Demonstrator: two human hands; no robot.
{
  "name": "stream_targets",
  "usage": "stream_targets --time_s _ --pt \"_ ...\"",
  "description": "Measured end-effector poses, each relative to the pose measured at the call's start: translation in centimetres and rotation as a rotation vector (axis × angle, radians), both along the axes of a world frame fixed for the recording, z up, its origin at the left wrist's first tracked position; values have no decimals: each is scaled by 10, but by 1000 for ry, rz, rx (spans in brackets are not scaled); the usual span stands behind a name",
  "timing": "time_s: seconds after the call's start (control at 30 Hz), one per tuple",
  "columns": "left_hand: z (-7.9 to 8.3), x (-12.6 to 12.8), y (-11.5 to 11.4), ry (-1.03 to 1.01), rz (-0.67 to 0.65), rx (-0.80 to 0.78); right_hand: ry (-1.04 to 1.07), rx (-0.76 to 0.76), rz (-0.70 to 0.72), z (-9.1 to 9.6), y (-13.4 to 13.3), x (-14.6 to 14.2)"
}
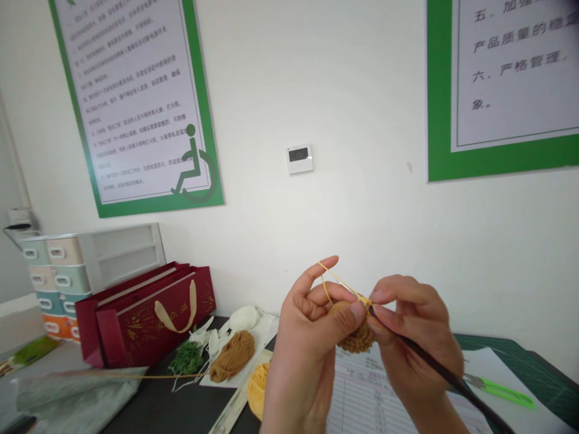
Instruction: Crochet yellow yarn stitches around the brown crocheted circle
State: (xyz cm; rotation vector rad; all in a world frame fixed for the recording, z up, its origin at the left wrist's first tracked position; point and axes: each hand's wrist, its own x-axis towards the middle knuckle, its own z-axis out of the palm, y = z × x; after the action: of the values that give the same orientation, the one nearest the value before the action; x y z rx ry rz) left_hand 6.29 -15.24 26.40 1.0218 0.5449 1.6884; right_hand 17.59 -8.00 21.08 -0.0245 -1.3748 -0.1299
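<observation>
Two hands, lower right: our left hand (307,349) pinches crochet piece (357,336), raised index (323,268) tensioning yarn (338,278); our right hand (414,337) pinches dark crochet hook (452,377) narrowly

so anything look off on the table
One thing: a thin tan strand runs dead straight over the grey cloth towards the green shreds, oddly taut for loose yarn, though it could be a stick.

Yarn ball (232,355) on paper sheet (266,330); gift bag (145,316) left of sheet; plastic drawers (58,283) behind bag.
</observation>
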Motion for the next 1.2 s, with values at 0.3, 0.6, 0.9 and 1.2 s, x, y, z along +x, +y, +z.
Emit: stream_targets --time_s 0.3,0.6,0.9,1.2 --pt "-3 16 -2 140 341 96 5 4 -220 7 -9 -3" --pt "2 8 -5 198 344 103 68 -178 52 11 -16 4" --pt "5 -2 -3 173 227 114 170 -670 551 17 -11 -1" --pt "1 -6 3 164 58 136 141 -969 996 19 -11 -12"
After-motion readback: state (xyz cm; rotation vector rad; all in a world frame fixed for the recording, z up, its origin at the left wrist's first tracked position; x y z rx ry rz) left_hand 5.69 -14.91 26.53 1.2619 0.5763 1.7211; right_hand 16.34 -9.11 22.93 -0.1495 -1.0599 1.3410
